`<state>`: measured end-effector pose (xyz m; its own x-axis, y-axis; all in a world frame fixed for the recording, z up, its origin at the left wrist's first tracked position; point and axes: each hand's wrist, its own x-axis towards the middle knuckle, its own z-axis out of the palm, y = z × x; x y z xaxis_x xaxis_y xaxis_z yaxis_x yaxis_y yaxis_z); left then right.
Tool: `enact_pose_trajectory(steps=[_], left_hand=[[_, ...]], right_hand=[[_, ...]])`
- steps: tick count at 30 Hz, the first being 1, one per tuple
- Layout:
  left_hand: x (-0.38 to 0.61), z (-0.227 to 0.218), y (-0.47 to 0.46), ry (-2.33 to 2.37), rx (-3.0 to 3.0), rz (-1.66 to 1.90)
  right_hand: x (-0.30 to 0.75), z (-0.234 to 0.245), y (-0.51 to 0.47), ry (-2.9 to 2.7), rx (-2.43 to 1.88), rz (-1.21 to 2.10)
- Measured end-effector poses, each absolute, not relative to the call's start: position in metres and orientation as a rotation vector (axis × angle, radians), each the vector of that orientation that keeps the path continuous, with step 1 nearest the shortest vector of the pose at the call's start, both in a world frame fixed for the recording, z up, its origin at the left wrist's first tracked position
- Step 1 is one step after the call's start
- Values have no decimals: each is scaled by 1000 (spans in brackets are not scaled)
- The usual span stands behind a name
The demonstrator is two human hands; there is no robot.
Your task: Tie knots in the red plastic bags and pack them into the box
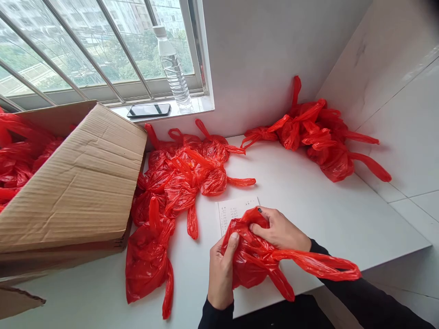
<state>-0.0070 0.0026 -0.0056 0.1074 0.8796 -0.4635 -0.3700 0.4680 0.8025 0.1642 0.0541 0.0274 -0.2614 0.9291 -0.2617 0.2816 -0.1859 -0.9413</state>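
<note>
The knotted red plastic bag (250,262) near the front edge of the counter (343,210) hides its own contents and the lower part of a handwritten sheet (243,205), whose characters are too small to read. The left grip (222,262) has most fingers out of sight behind the bag. Toward the counter's left end, the picture's edge cuts off the cardboard box (85,183).

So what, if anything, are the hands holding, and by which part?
A knotted red plastic bag: left hand on its left side, right hand on its far side, both gripping the body, not the handles.
</note>
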Motion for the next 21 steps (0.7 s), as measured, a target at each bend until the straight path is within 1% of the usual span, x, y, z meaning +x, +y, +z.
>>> enact_pose_trajectory(steps=[3, 8, 16, 21], left_hand=[[-6, -5, 4, 1118, 587, 978], [-6, 1, 7, 1129, 678, 955], [-9, 1, 3, 1194, 664, 964], [-13, 5, 5, 1167, 591, 990]], right_hand=[[163, 28, 55, -1512, -1426, 1466], [160, 29, 55, -1447, -1350, 1563], [163, 33, 57, -1553, -1346, 1515], [171, 35, 60, -1586, -1222, 1655]])
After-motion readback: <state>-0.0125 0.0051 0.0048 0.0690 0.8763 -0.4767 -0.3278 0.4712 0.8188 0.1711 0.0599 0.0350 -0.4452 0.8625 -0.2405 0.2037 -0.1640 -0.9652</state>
